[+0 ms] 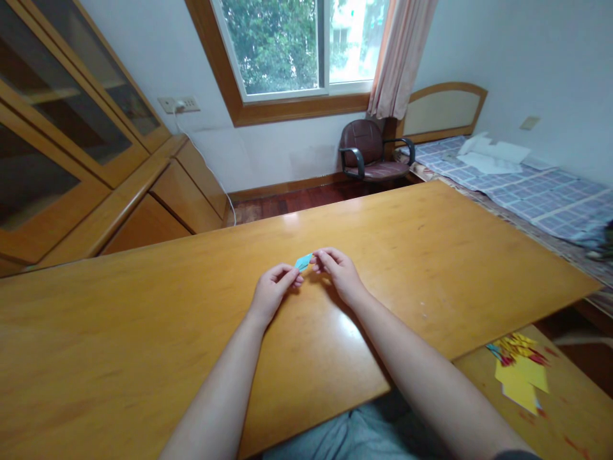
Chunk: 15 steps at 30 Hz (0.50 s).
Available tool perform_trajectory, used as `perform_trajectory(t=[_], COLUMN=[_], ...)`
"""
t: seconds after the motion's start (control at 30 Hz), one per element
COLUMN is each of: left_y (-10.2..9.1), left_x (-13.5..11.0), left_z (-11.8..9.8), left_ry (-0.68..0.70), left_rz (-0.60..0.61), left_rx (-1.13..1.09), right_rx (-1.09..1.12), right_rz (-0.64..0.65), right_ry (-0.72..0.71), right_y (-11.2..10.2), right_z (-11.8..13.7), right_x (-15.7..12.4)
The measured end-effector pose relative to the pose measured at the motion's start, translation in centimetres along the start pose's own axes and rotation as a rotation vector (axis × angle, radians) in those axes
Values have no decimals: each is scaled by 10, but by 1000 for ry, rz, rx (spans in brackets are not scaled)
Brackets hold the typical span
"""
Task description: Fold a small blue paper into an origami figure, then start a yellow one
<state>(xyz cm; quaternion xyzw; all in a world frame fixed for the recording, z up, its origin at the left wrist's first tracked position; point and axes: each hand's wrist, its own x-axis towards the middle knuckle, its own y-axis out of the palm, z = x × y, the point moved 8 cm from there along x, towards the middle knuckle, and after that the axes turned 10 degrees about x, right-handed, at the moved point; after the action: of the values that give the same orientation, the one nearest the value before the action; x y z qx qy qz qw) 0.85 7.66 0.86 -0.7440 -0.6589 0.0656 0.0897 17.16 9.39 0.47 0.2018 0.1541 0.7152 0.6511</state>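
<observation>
A small light-blue folded paper piece (303, 261) is held just above the wooden table (143, 332), near its middle. My left hand (274, 289) pinches the piece's near left end with closed fingers. My right hand (336, 269) pinches its right end, fingers curled together. Both forearms reach in from the bottom edge of the view. Most of the paper is hidden behind my fingertips.
A lower wooden surface (565, 409) at the bottom right carries yellow paper sheets (522, 377) and coloured scraps. A dark red office chair (371, 153) stands under the window. A bed (527, 191) lies at the right and wooden cabinets (71, 147) at the left.
</observation>
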Motion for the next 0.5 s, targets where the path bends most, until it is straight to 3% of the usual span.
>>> perform_trajectory(t=[0.27, 0.5], left_y=[2, 8], left_x=[0, 1], left_z=[-1, 3], left_ry=[3, -5], left_rz=[16, 122], left_rx=[6, 49], right_rx=[-14, -8], right_rz=[16, 44], right_ry=[31, 15], right_y=[3, 4], right_z=[-3, -4], right_x=[-3, -1])
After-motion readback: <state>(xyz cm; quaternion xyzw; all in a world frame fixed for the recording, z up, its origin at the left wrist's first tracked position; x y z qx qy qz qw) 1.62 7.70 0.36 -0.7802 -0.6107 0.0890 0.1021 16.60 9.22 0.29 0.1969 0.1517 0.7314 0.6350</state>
